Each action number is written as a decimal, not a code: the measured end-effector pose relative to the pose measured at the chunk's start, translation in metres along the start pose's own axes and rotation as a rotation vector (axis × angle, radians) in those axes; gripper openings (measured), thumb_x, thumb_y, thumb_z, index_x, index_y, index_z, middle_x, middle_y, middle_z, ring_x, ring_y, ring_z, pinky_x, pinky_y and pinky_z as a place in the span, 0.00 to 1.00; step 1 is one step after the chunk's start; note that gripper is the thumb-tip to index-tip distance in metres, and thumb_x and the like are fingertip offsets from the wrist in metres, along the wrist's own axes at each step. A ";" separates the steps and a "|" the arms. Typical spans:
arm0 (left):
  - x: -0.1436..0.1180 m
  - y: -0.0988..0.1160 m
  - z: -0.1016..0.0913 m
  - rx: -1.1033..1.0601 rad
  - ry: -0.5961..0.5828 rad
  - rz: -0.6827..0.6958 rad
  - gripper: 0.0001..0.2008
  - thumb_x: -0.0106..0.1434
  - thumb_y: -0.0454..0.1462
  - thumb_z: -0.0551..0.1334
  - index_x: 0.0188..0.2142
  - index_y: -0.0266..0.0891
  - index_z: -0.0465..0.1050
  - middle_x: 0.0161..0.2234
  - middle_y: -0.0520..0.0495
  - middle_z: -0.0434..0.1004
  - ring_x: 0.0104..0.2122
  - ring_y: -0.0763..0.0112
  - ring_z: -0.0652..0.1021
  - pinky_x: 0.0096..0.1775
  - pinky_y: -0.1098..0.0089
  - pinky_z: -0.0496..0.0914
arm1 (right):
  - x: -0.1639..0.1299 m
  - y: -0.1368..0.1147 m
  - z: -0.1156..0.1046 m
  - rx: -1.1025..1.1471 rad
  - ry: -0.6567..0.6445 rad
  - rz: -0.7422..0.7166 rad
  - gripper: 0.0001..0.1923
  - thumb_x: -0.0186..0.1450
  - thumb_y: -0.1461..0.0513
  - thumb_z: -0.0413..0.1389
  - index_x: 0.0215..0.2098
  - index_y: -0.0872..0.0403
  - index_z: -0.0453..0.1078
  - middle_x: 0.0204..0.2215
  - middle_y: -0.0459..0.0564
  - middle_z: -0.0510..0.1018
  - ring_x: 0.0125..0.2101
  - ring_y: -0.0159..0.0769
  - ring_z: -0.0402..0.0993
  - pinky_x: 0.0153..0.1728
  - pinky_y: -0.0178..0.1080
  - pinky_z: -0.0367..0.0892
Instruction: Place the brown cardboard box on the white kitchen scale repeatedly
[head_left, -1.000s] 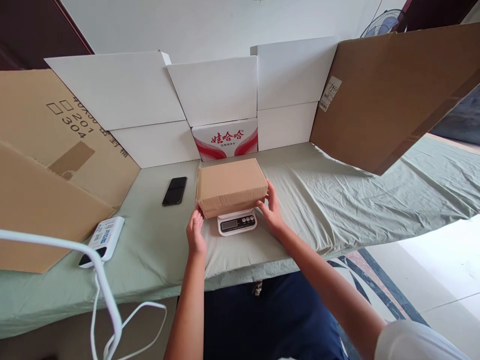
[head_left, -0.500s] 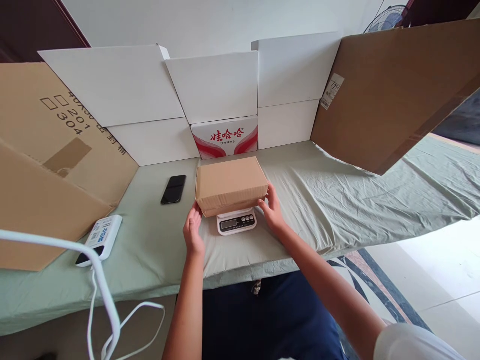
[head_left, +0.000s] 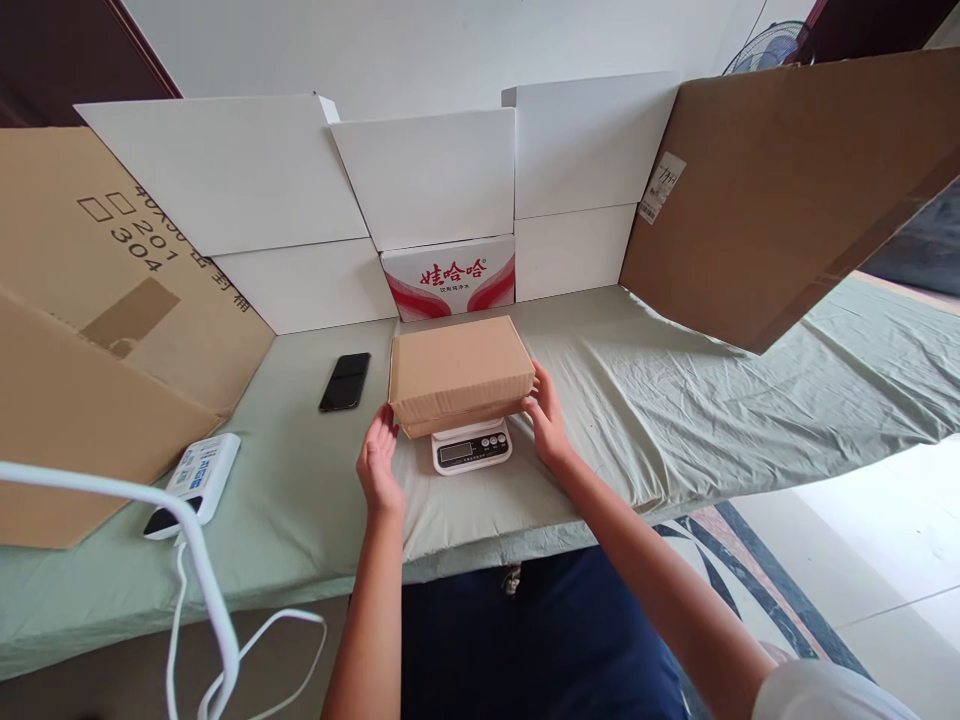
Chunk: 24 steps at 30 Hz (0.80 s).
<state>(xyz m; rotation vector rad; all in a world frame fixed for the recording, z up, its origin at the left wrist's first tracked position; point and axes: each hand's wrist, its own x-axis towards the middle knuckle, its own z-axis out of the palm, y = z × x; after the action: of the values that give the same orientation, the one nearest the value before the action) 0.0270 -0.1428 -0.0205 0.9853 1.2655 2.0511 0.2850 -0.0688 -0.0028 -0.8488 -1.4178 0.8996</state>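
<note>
Left hand (head_left: 381,463) and right hand (head_left: 547,415) have eased slightly outward from the brown box (head_left: 461,368). Its long axis runs hand to hand, one long side facing the person; it sits between them on the scale (head_left: 472,450). Left fingers lie loosely apart; right grip, cannot tell.

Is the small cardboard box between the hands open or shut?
Shut: the box shows a flat top with no raised flap.
</note>
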 end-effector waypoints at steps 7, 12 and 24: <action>0.000 -0.002 0.000 0.042 0.012 -0.030 0.37 0.67 0.61 0.59 0.63 0.39 0.76 0.66 0.31 0.73 0.67 0.49 0.73 0.67 0.53 0.66 | 0.002 0.001 0.001 0.032 0.078 0.069 0.32 0.72 0.46 0.52 0.70 0.45 0.60 0.70 0.54 0.66 0.63 0.49 0.68 0.64 0.53 0.67; 0.001 -0.003 0.001 0.014 0.025 -0.055 0.36 0.67 0.60 0.59 0.63 0.39 0.77 0.66 0.31 0.73 0.67 0.50 0.73 0.67 0.53 0.67 | 0.007 0.010 -0.001 0.076 0.160 0.128 0.30 0.72 0.46 0.50 0.69 0.45 0.61 0.68 0.54 0.68 0.62 0.47 0.70 0.64 0.53 0.65; 0.009 -0.017 0.000 -0.044 0.135 -0.181 0.37 0.66 0.62 0.59 0.61 0.37 0.78 0.64 0.30 0.75 0.65 0.48 0.75 0.66 0.50 0.68 | 0.014 0.018 -0.003 0.071 0.225 0.199 0.26 0.72 0.45 0.48 0.60 0.49 0.68 0.57 0.53 0.78 0.54 0.44 0.76 0.55 0.46 0.70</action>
<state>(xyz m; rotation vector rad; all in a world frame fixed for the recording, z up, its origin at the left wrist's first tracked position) 0.0230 -0.1293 -0.0332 0.6957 1.3197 2.0227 0.2872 -0.0478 -0.0129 -1.0161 -1.1149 0.9656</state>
